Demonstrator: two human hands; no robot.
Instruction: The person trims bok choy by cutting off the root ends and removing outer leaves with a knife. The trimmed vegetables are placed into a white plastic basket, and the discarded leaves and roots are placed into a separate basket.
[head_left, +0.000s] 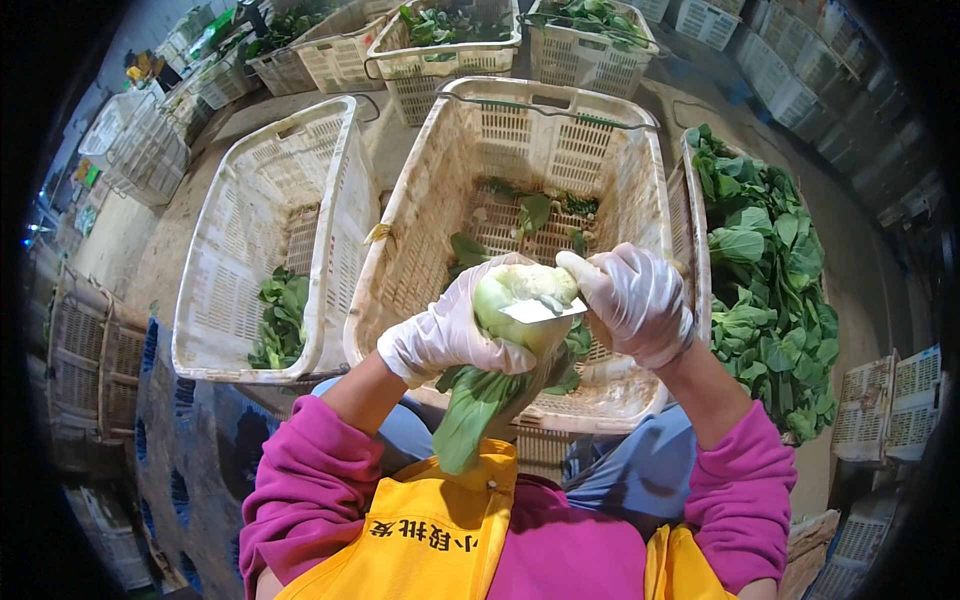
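My left hand (454, 326), in a thin translucent glove, grips a head of bok choy (491, 304) with its pale root end up. Its green leaves hang down toward my lap. In my gloved right hand (637, 304) is a small knife, its handle mostly hidden by the fingers. The flat knife blade (541, 310) lies against the bok choy just below the whitish root end, near my right thumb. Both hands are above the near part of a stained white plastic crate (420, 202). Loose leaves (534, 214) lie on the crate's slotted bottom.
To the left, another white crate (225, 225) holds a few bok choy (279, 322) at its near end. A crate at right is heaped with bok choy (765, 277). More crates with greens (454, 60) stand beyond. A blue, dirt-covered pallet (202, 450) lies at lower left.
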